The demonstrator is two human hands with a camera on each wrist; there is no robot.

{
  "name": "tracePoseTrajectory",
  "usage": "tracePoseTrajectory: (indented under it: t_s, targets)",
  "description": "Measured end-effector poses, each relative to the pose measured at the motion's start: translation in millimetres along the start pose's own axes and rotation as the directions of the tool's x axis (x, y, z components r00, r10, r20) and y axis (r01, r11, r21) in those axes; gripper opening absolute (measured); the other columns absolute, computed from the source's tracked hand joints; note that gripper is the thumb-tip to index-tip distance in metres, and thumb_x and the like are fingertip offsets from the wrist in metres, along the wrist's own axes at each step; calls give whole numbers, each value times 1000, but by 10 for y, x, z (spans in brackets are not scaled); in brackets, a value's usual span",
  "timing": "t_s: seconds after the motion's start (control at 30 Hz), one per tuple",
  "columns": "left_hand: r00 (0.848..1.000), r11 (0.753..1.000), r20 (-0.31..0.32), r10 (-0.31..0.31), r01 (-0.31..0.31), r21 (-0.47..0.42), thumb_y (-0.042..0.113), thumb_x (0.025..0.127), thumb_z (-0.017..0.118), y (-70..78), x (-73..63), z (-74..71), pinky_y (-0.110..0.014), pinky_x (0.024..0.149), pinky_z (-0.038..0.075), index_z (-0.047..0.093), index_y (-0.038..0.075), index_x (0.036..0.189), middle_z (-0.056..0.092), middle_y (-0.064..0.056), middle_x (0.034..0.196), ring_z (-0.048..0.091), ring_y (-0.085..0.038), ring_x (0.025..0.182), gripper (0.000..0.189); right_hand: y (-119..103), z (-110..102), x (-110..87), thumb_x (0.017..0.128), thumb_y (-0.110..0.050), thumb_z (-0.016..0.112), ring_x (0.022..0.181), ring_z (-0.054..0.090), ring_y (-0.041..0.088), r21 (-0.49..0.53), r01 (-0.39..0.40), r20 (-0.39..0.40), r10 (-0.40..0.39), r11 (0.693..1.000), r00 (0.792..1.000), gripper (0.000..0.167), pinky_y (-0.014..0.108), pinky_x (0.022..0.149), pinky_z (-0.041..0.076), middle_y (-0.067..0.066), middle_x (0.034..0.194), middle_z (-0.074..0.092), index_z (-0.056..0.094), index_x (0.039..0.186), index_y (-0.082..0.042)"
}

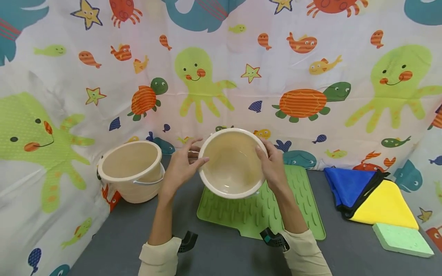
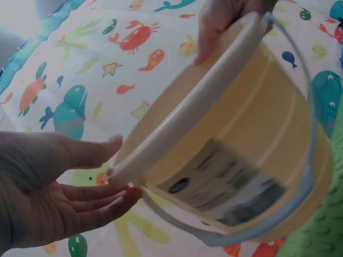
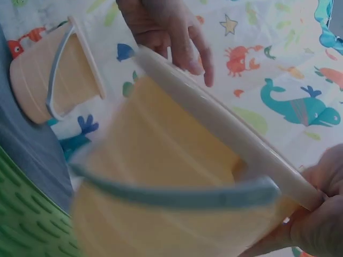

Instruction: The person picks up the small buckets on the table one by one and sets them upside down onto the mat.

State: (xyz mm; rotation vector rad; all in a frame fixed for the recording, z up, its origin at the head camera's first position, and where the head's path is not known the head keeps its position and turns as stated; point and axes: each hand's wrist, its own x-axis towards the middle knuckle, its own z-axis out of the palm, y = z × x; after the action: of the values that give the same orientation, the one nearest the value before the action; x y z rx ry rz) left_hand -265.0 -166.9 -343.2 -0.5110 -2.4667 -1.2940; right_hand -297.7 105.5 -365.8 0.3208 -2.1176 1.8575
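A cream bucket [image 1: 232, 163] is tipped with its round mouth toward the head camera, above a green mat [image 1: 300, 188]. My right hand [image 1: 271, 163] grips its rim on the right, thumb over the edge and fingers behind. On the opposite side, my left hand [image 1: 184, 161] has its thumb over the rim and its fingers outside, near the handle joint. The left wrist view shows a printed label [image 2: 228, 184] on the bucket's wall and a pale blue-grey handle [image 2: 257, 227] hanging below. A second cream bucket [image 1: 138, 191] stands upright left of my left hand.
A blue cloth [image 1: 345, 186] and a yellow cloth [image 1: 386, 205], both dark-edged, lie at the right. In front of them is a light green sponge [image 1: 402, 239]. A sea-animal curtain [image 1: 221, 46] hangs behind and beside the dark grey table [image 1: 221, 253].
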Motion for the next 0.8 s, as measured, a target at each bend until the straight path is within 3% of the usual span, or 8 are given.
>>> tracePoseTrajectory:
  t_s: [0.17, 0.3, 0.37, 0.47, 0.53, 0.6, 0.7, 0.8]
  targets:
    - [997, 999, -82, 6, -2, 51, 15, 97, 75, 25, 26, 44, -50, 97, 61, 63, 2, 139, 69, -24, 124, 72, -38, 114, 45, -38, -33, -32, 110, -19, 54, 95, 68, 14, -85, 122, 106, -113, 989, 988, 38, 17, 78, 59, 20, 133, 68, 61, 146, -9]
    - [995, 998, -93, 33, -27, 60, 14, 99, 73, 26, 40, 60, -51, 100, 60, 67, -1, 134, 67, -24, 127, 71, -37, 114, 38, -62, -61, -46, 109, -13, 56, 103, 69, 15, -111, 237, 179, -215, 965, 960, 36, 13, 83, 57, 19, 132, 69, 63, 144, -8]
    - [995, 997, -74, 67, -64, 41, 12, 99, 73, 28, 47, 70, -49, 99, 60, 69, -1, 132, 70, -23, 125, 73, -35, 112, 36, -65, -66, -52, 107, -8, 57, 113, 69, 23, -129, 327, 244, -290, 936, 925, 36, 14, 90, 56, 19, 134, 70, 64, 142, -6]
    - [988, 988, -8, 155, -155, 22, 11, 100, 70, 35, 61, 102, -44, 95, 62, 71, 0, 130, 74, -19, 121, 75, -30, 107, 32, -55, -46, -53, 105, -4, 59, 119, 70, 30, -166, 490, 344, -415, 856, 842, 35, 21, 96, 58, 17, 132, 72, 65, 139, -4]
    - [973, 973, 45, 226, -227, 27, 10, 100, 69, 50, 74, 130, -36, 88, 62, 72, 1, 128, 74, -16, 115, 73, -26, 99, 30, -54, -19, -53, 103, -1, 61, 119, 72, 31, -191, 587, 379, -492, 787, 784, 33, 30, 96, 61, 16, 130, 73, 67, 136, -3]
    - [955, 956, 82, 287, -291, 41, 8, 99, 69, 65, 79, 158, -30, 81, 58, 73, 1, 126, 71, -15, 110, 67, -22, 91, 28, -58, 5, -58, 101, 0, 64, 113, 75, 30, -220, 654, 384, -552, 724, 740, 32, 38, 91, 63, 15, 125, 76, 70, 132, -3]
    - [938, 937, 72, 340, -345, 61, 5, 97, 72, 83, 78, 193, -24, 71, 51, 75, -1, 120, 68, -13, 101, 58, -18, 82, 25, -78, 29, -75, 97, 2, 68, 109, 76, 30, -240, 699, 370, -602, 674, 707, 31, 42, 87, 64, 16, 120, 77, 72, 127, -3]
    - [938, 935, 16, 345, -345, 80, 5, 96, 73, 90, 76, 250, -22, 67, 48, 76, -1, 114, 68, -12, 98, 57, -16, 78, 20, -93, 15, -89, 95, 3, 71, 108, 75, 31, -246, 700, 370, -603, 670, 707, 32, 43, 85, 64, 17, 120, 77, 72, 127, -1]
